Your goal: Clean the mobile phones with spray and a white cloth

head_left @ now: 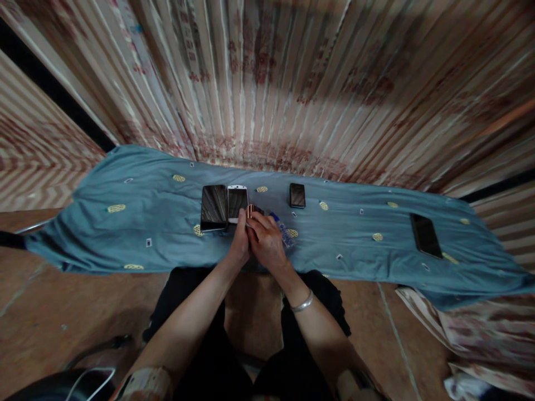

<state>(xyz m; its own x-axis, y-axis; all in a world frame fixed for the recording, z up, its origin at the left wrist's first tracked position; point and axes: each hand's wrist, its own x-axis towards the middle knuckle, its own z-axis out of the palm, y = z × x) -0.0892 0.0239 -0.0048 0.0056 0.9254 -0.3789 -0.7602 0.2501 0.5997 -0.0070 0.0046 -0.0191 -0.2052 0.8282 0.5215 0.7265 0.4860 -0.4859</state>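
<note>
My left hand [240, 238] and my right hand [268, 239] meet over the near part of the cloth-covered table. Both are closed around a small shiny dark object with coppery stripes [251, 210], whose kind I cannot make out; fingers cover most of it. Just beyond my left hand lies a white phone [238, 201] with a dark screen. Beside it on the left is a larger black tablet-like device [214, 208]. A see-through packet with blue parts [285, 231] rests against the right side of my right hand.
A small black phone [297, 195] lies farther back, right of my hands. Another dark phone [426, 235] is near the table's right end. Blue cloth [359, 250] covers the table. Striped curtains [267, 83] hang behind it, and a dark seat with a white cable [90, 384] stands lower left.
</note>
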